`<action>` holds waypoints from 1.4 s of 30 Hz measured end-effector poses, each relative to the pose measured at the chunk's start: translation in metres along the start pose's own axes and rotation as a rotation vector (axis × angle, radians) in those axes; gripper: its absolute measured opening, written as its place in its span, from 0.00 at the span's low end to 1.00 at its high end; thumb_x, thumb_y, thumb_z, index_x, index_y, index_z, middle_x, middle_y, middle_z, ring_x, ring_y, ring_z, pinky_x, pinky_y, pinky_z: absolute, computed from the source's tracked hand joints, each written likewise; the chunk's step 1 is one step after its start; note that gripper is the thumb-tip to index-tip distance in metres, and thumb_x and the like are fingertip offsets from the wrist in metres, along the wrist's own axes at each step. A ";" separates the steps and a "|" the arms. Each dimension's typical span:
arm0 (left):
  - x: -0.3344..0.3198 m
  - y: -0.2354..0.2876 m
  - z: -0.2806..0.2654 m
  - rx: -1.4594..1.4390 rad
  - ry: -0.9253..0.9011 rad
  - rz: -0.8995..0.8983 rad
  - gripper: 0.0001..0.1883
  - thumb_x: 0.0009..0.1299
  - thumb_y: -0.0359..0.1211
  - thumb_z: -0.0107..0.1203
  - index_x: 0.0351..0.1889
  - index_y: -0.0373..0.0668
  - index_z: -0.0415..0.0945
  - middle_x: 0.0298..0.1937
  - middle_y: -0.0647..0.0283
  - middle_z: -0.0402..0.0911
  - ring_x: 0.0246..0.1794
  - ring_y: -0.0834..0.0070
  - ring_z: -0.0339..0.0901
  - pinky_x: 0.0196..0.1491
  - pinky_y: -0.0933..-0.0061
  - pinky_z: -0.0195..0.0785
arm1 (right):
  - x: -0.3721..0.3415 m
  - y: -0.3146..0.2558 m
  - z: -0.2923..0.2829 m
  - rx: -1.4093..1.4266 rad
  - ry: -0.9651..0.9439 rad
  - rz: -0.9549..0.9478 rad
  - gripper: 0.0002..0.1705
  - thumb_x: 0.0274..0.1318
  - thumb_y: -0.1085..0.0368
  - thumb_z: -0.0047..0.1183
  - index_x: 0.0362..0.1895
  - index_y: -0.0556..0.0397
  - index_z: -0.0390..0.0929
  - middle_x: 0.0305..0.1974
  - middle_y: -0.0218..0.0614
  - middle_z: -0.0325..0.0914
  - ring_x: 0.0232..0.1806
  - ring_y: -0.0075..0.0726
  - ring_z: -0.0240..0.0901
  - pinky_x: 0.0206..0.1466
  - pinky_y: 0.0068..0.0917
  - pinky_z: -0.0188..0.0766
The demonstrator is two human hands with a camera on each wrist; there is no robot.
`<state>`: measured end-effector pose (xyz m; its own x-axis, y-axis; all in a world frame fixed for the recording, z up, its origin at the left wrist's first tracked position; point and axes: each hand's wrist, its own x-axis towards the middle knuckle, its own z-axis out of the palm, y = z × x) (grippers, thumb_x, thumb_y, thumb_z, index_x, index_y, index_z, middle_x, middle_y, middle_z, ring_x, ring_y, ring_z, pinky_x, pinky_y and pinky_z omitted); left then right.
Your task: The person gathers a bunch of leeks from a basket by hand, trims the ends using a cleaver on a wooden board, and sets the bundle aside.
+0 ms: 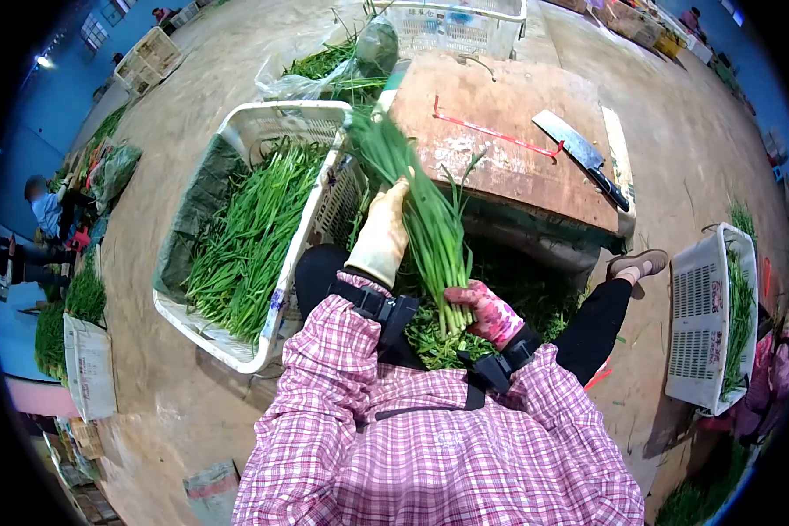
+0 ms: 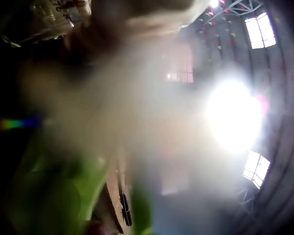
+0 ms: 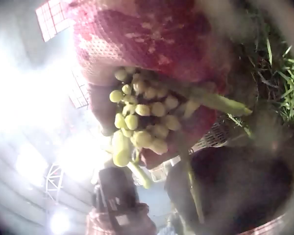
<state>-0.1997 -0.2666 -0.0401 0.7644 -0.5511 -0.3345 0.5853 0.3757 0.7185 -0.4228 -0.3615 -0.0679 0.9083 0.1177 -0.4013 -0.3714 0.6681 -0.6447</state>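
My right hand (image 1: 485, 314), in a pink patterned glove, grips the pale stem ends of a long green leafy bunch (image 1: 430, 219). My left hand (image 1: 382, 230), cream glove, grasps it higher up. Bunch is between the white plastic crate (image 1: 256, 358) and wooden board (image 1: 500, 96).

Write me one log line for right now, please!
right hand: grips green bunch by stem ends | left hand: against its leaves | knife: on wooden board | red strip: on board
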 end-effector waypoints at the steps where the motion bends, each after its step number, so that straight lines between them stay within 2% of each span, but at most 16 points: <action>1: -0.011 0.007 0.009 0.022 0.024 -0.019 0.18 0.75 0.43 0.56 0.60 0.49 0.74 0.54 0.68 0.80 0.49 0.70 0.80 0.50 0.63 0.78 | -0.005 0.000 -0.002 0.094 -0.017 -0.011 0.23 0.55 0.64 0.64 0.55 0.56 0.77 0.46 0.42 0.82 0.47 0.38 0.80 0.51 0.34 0.77; 4: -0.023 0.002 0.000 -0.108 -0.087 0.084 0.25 0.76 0.46 0.54 0.68 0.52 0.65 0.57 0.72 0.77 0.51 0.76 0.79 0.54 0.67 0.79 | 0.026 0.050 -0.075 -0.590 0.067 -0.308 0.35 0.37 0.69 0.75 0.56 0.48 0.78 0.46 0.46 0.77 0.52 0.53 0.75 0.55 0.40 0.76; 7: -0.065 0.010 0.004 -0.071 -0.110 0.163 0.37 0.71 0.51 0.58 0.73 0.49 0.57 0.63 0.69 0.73 0.58 0.72 0.75 0.56 0.67 0.76 | 0.020 0.048 -0.066 -0.609 0.190 -0.374 0.31 0.41 0.64 0.74 0.53 0.51 0.79 0.44 0.46 0.77 0.48 0.50 0.77 0.51 0.39 0.77; 9: -0.069 -0.006 -0.028 -0.130 -0.152 0.026 0.55 0.65 0.57 0.62 0.79 0.48 0.37 0.71 0.58 0.63 0.67 0.60 0.65 0.68 0.52 0.62 | 0.014 0.044 -0.054 -0.650 0.244 -0.407 0.26 0.48 0.62 0.67 0.53 0.55 0.79 0.43 0.44 0.79 0.44 0.44 0.79 0.48 0.36 0.79; 10: -0.077 -0.010 -0.026 -0.191 -0.091 -0.055 0.54 0.60 0.60 0.65 0.75 0.42 0.49 0.68 0.56 0.67 0.65 0.55 0.67 0.68 0.47 0.60 | 0.011 0.039 -0.044 -0.646 0.246 -0.403 0.24 0.51 0.62 0.64 0.52 0.56 0.79 0.42 0.43 0.80 0.42 0.41 0.80 0.46 0.34 0.79; 11: -0.093 -0.015 -0.026 -0.197 -0.140 -0.097 0.46 0.66 0.63 0.56 0.73 0.43 0.56 0.72 0.56 0.64 0.70 0.61 0.64 0.70 0.54 0.59 | 0.007 0.032 -0.037 -0.594 0.212 -0.359 0.22 0.54 0.62 0.60 0.52 0.58 0.79 0.41 0.41 0.81 0.41 0.37 0.80 0.45 0.32 0.80; 14: -0.131 -0.023 -0.013 -0.154 -0.351 -0.235 0.44 0.65 0.62 0.58 0.70 0.41 0.63 0.72 0.56 0.64 0.71 0.64 0.63 0.72 0.55 0.56 | -0.009 -0.004 0.001 -0.320 0.120 -0.183 0.18 0.61 0.63 0.53 0.52 0.61 0.78 0.39 0.37 0.83 0.39 0.29 0.81 0.43 0.28 0.80; 17: -0.145 -0.020 -0.002 -0.046 -0.495 -0.120 0.49 0.59 0.65 0.61 0.69 0.39 0.64 0.70 0.57 0.68 0.71 0.66 0.64 0.74 0.61 0.53 | -0.025 -0.023 0.026 -0.323 0.116 -0.158 0.17 0.60 0.63 0.56 0.49 0.60 0.79 0.36 0.35 0.83 0.36 0.28 0.81 0.39 0.27 0.78; 23: -0.113 -0.028 -0.016 -0.080 -0.599 -0.196 0.53 0.57 0.68 0.58 0.72 0.41 0.60 0.69 0.57 0.68 0.70 0.61 0.66 0.72 0.55 0.57 | -0.029 -0.024 0.016 -0.175 -0.095 -0.074 0.22 0.56 0.57 0.61 0.47 0.63 0.79 0.36 0.38 0.83 0.33 0.31 0.80 0.37 0.26 0.77; 28: -0.078 -0.010 -0.003 -0.091 -0.681 -0.066 0.59 0.55 0.71 0.57 0.74 0.39 0.55 0.71 0.48 0.65 0.69 0.54 0.67 0.68 0.49 0.65 | -0.022 -0.037 0.038 -0.044 -0.076 -0.036 0.29 0.55 0.56 0.62 0.57 0.60 0.74 0.41 0.41 0.82 0.31 0.34 0.79 0.31 0.31 0.78; 31: -0.071 0.011 0.017 -0.130 -0.705 -0.043 0.58 0.56 0.72 0.57 0.75 0.40 0.55 0.73 0.45 0.63 0.66 0.53 0.70 0.66 0.48 0.67 | -0.007 -0.033 0.033 0.150 -0.156 -0.023 0.32 0.55 0.56 0.62 0.60 0.59 0.71 0.41 0.47 0.80 0.25 0.35 0.75 0.25 0.30 0.72; 32: -0.056 0.007 0.011 -0.124 -0.714 -0.017 0.56 0.57 0.71 0.56 0.74 0.42 0.56 0.73 0.44 0.63 0.67 0.52 0.69 0.66 0.46 0.67 | -0.007 -0.041 0.029 0.210 -0.262 0.003 0.26 0.57 0.59 0.61 0.57 0.60 0.75 0.42 0.44 0.82 0.34 0.35 0.82 0.33 0.28 0.82; 35: -0.039 0.029 0.015 -0.116 -0.786 0.016 0.56 0.60 0.69 0.54 0.75 0.36 0.54 0.71 0.43 0.65 0.66 0.51 0.70 0.67 0.48 0.66 | 0.002 -0.049 0.022 0.230 -0.349 0.060 0.29 0.58 0.62 0.57 0.63 0.59 0.70 0.46 0.47 0.81 0.34 0.37 0.83 0.33 0.30 0.84; 38: -0.045 0.048 0.019 -0.123 -0.696 -0.044 0.35 0.72 0.48 0.56 0.70 0.36 0.62 0.60 0.50 0.78 0.59 0.54 0.77 0.64 0.49 0.69 | 0.013 -0.056 0.021 0.214 -0.523 0.088 0.31 0.61 0.58 0.58 0.65 0.58 0.68 0.48 0.50 0.80 0.36 0.39 0.83 0.34 0.30 0.84; 41: -0.050 0.060 0.026 -0.190 -0.462 0.004 0.20 0.73 0.35 0.55 0.61 0.39 0.73 0.50 0.57 0.83 0.50 0.60 0.81 0.56 0.52 0.76 | 0.008 -0.064 0.027 0.167 -0.330 0.095 0.39 0.62 0.42 0.56 0.67 0.55 0.66 0.50 0.52 0.80 0.37 0.40 0.83 0.33 0.30 0.83; 42: -0.044 0.064 0.026 -0.216 -0.422 0.006 0.19 0.73 0.35 0.55 0.60 0.39 0.73 0.47 0.59 0.83 0.48 0.61 0.82 0.54 0.52 0.77 | 0.006 -0.066 0.034 0.157 -0.326 0.053 0.49 0.58 0.26 0.46 0.69 0.51 0.65 0.52 0.52 0.79 0.38 0.43 0.84 0.33 0.31 0.83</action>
<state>-0.2024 -0.2378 0.0365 0.6176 -0.7862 -0.0216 0.6580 0.5015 0.5618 -0.3861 -0.3798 -0.0055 0.9118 0.3657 -0.1868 -0.4081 0.7567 -0.5107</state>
